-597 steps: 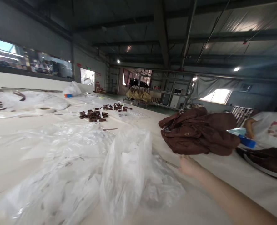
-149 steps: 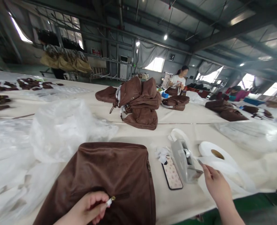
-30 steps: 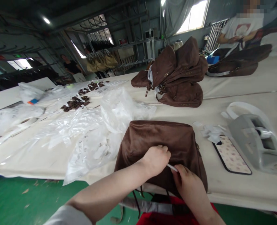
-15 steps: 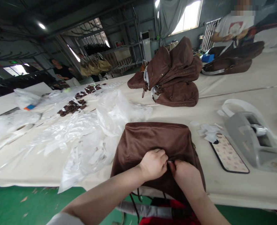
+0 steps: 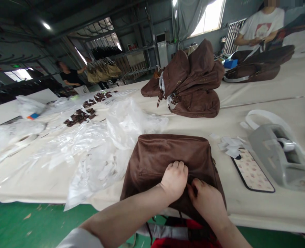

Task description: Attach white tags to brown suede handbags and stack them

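Note:
A brown bag (image 5: pixel 165 151) lies on the table's near edge, a zipper line showing on its upper face. My left hand (image 5: pixel 175 179) rests on the middle of the bag with its fingers curled down against the material. Close to its right, my right hand (image 5: pixel 205 199) has thumb and forefinger bent together at the bag's surface. What either hand grips is hidden or too small to make out. Dark straps hang from the bag below the table edge.
Clear plastic bags (image 5: pixel 98 168) spread to the left. Stacked brown bags (image 5: pixel 193 79) stand farther back. To the right are a patterned phone (image 5: pixel 254 170), white labels (image 5: pixel 230 146) and a grey tape dispenser (image 5: pixel 279 155). A person (image 5: pixel 262 27) stands across the table; another is far left.
My left hand has shifted slightly right on the bag. My right hand has moved slightly down, its fingers more visible. The far-left person has an arm raised towards hanging tan bags.

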`<action>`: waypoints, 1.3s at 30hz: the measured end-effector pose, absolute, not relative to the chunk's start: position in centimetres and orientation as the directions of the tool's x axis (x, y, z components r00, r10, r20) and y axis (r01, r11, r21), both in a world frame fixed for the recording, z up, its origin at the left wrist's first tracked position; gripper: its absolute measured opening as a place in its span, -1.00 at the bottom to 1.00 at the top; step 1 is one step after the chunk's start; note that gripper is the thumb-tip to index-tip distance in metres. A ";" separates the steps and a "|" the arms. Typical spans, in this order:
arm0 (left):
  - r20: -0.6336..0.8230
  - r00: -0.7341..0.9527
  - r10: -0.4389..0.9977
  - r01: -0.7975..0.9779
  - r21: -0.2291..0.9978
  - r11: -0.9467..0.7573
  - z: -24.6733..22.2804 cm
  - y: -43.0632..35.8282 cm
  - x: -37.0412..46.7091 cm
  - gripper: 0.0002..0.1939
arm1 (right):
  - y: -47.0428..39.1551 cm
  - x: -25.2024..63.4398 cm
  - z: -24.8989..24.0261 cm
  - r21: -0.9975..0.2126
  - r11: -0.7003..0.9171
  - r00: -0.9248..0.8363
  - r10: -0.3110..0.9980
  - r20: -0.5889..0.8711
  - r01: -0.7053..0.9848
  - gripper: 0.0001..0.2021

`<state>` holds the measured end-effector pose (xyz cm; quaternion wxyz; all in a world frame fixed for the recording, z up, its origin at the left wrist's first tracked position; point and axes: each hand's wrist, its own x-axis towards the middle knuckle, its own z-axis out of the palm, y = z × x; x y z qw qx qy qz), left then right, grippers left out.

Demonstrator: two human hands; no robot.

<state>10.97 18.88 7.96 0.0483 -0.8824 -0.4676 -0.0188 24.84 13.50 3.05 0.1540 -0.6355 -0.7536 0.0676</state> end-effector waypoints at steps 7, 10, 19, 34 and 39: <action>0.080 0.609 0.789 0.786 0.070 -0.614 9.4 19.6 10.7 -0.66 | 13.3 25.1 2.4 -0.317 0.219 -0.158 0.965 0.207 0.923 -0.85; 0.122 0.684 0.719 0.696 0.187 -0.693 10.9 18.8 7.8 -0.24 | 13.1 25.3 2.5 -0.408 0.287 -0.161 0.935 0.315 0.867 -0.90; 0.178 0.518 0.837 0.821 0.170 -0.545 7.5 17.8 1.4 0.29 | 14.7 23.2 4.1 -0.018 0.661 -0.585 0.676 0.449 0.750 -0.73; 0.165 0.588 0.792 0.761 0.221 -0.610 7.4 19.3 0.4 0.19 | 17.1 22.1 7.3 0.259 0.737 -0.781 0.601 0.171 0.624 -0.78; 0.156 0.604 0.782 0.756 0.200 -0.624 7.2 20.1 0.2 0.21 | 17.7 25.0 7.5 0.263 0.778 -0.820 0.558 0.126 0.570 -0.75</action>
